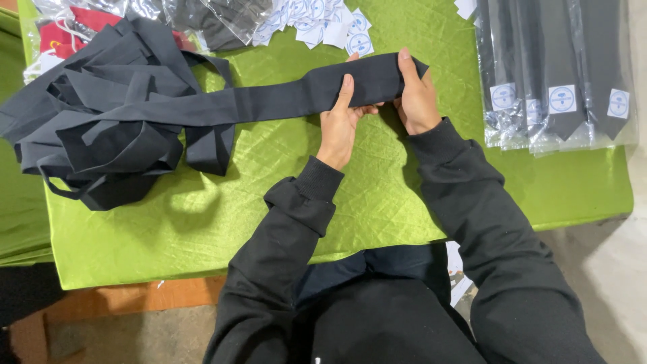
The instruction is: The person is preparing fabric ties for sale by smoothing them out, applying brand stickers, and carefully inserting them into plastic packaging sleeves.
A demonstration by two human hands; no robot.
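A long black necktie [269, 101] stretches across the green quilted cloth [283, 195] from a heap of black ties [101, 121] at the left. My left hand [339, 125] grips the tie's wide end from below, fingers up over the fabric. My right hand [416, 98] holds the same wide end near its tip, thumb on top. Both arms wear black sleeves.
Black ties in clear plastic sleeves with white round-marked labels [559, 74] lie in a row at the right. Loose white paper labels [323, 23] and clear bags [222, 17] lie at the far edge. A red item in plastic [60, 34] sits at the far left.
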